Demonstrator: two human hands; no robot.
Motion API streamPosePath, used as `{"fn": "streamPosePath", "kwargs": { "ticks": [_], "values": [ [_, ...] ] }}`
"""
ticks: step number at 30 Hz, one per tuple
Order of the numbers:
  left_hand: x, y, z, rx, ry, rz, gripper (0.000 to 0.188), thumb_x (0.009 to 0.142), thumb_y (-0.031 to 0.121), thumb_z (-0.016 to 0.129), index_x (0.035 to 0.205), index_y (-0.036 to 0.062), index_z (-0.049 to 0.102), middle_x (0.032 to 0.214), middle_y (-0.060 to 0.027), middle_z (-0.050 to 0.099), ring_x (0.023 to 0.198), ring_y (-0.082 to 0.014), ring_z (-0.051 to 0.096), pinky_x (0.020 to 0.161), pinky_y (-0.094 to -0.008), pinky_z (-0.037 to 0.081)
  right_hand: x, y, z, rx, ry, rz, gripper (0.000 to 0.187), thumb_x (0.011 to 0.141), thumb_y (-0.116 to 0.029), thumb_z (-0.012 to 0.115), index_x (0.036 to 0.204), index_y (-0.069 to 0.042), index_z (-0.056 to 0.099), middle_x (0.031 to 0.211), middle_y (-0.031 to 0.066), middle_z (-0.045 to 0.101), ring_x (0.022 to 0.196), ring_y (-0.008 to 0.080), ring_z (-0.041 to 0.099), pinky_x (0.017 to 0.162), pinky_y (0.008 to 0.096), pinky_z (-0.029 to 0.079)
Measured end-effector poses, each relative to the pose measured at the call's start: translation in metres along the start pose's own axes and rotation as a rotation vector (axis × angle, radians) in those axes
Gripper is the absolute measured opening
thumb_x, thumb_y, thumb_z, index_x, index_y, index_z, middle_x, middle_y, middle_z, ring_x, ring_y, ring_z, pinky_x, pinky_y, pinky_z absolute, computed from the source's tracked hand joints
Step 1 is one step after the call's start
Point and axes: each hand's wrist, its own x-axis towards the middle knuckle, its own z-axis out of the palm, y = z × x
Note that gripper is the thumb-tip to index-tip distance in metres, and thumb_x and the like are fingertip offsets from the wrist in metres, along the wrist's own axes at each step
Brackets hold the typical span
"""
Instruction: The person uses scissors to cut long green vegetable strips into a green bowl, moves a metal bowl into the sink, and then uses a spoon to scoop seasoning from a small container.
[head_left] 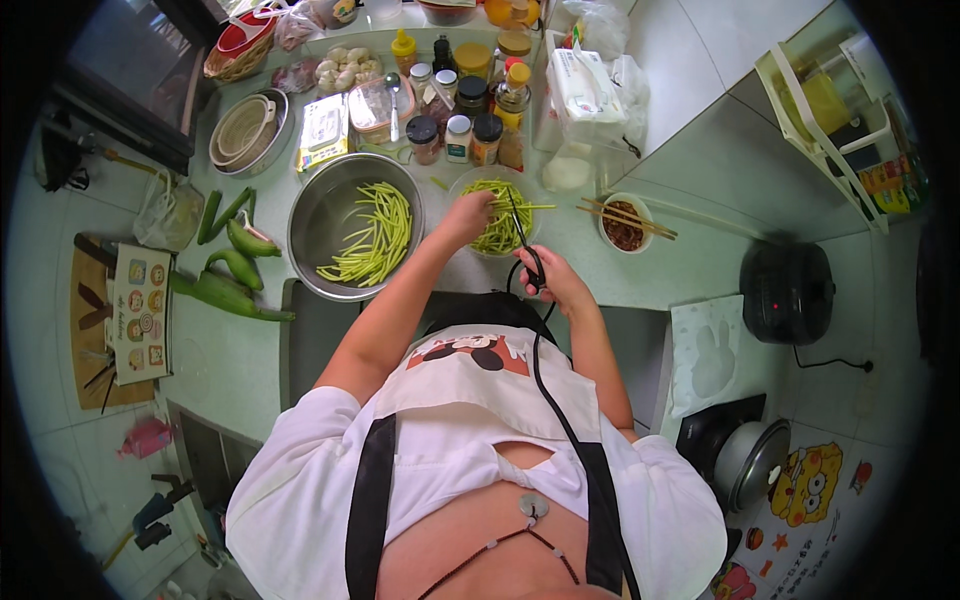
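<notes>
Head: my left grip [468,217] pinches stems [503,207] above the bowl [457,184], likely springy, best held mid-bunch; right grip [562,281] clasps scissors [534,266].

Stems [488,239] in bowl [458,187], basin [325,215] left

- Bright, even light fills the room around me — its source I cannot tell — and shadows on the pale counter [630,285] are soft.
- The white shirt [290,500] looks brightest, with gentle shading.
- A dull sheen lies inside the steel bowl [325,215].
- Near the middle, green stalks [385,235] are fairly sharp.
- Outward, wall tiles [60,360] bend and soften into a black rim.
</notes>
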Motion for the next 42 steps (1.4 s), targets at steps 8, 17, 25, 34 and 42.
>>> {"fn": "streamPosePath", "kwargs": {
  "ticks": [8,17,25,34,42],
  "values": [
    [-0.001,0.005,-0.021,-0.169,-0.085,-0.119,0.025,0.084,0.013,0.048,0.105,0.0007,0.053,0.077,-0.0063,0.058,0.066,-0.0128,0.054,0.059,-0.0264,0.043,0.003,-0.005,-0.003,-0.012,0.009,0.009,0.035,0.083,-0.038,0.053,0.106,-0.011,0.052,0.065,-0.0034,0.053,0.047,0.0034,0.047,0.035,0.0155,0.023],
    [0.006,0.006,-0.024,-0.001,-0.211,-0.093,0.023,0.084,0.019,0.046,0.090,-0.0017,0.054,0.070,-0.0089,0.057,0.065,-0.0168,0.054,0.059,-0.0305,0.042,0.016,-0.006,-0.005,0.037,0.026,-0.052,0.025,0.082,-0.033,0.056,0.093,-0.011,0.059,0.056,-0.0046,0.049,0.040,0.0031,0.042,0.034,0.0162,0.023],
    [0.019,-0.014,-0.017,0.160,-0.068,-0.056,0.023,0.085,0.020,0.046,0.082,-0.0014,0.054,0.062,-0.0081,0.054,0.054,-0.0169,0.049,0.052,-0.0321,0.040,0.020,0.000,-0.007,0.035,0.041,-0.034,0.021,0.081,-0.027,0.058,0.089,-0.007,0.059,0.055,-0.0031,0.050,0.039,0.0034,0.042,0.034,0.0166,0.026],
    [0.023,-0.001,-0.017,-0.905,-0.063,-0.214,0.019,0.089,0.019,0.044,0.093,0.0041,0.054,0.076,-0.0047,0.056,0.067,-0.0139,0.053,0.059,-0.0280,0.041,0.003,-0.004,-0.010,0.100,0.173,-0.110,0.022,0.080,-0.028,0.059,0.093,-0.009,0.058,0.057,-0.0025,0.053,0.039,0.0035,0.046,0.033,0.0160,0.025],
    [0.017,0.004,-0.008,-1.507,-0.120,-0.441,0.021,0.085,0.015,0.050,0.104,0.0048,0.049,0.091,-0.0052,0.057,0.084,-0.0175,0.055,0.074,-0.0321,0.043,-0.004,0.003,-0.011,0.070,0.226,-0.118,0.023,0.080,-0.023,0.059,0.095,-0.006,0.058,0.058,-0.0014,0.053,0.040,0.0048,0.046,0.035,0.0172,0.030]
  ]
}}
